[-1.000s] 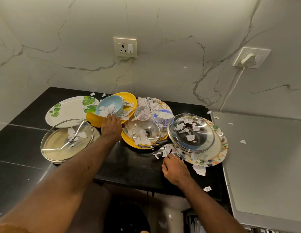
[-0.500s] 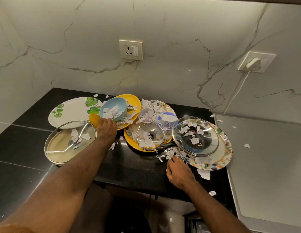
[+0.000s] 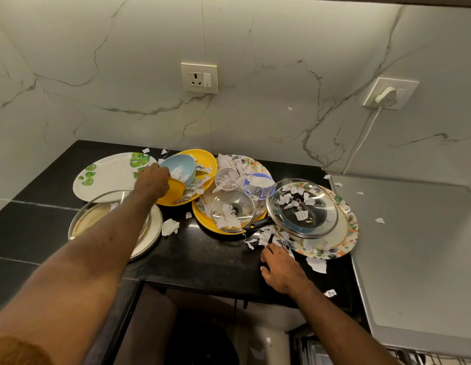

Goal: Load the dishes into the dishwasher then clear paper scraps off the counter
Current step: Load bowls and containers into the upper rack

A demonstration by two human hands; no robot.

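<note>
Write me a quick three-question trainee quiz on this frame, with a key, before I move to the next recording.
1. True or false: the right-hand wall socket has a plug in it.
2. The left grip holds: A) the steel plate, B) the stacked bowls, C) the small glass lid.
3. Fill in: the right grip lies open on the black ____, beside paper scraps.
Key: 1 true; 2 B; 3 counter.
</note>
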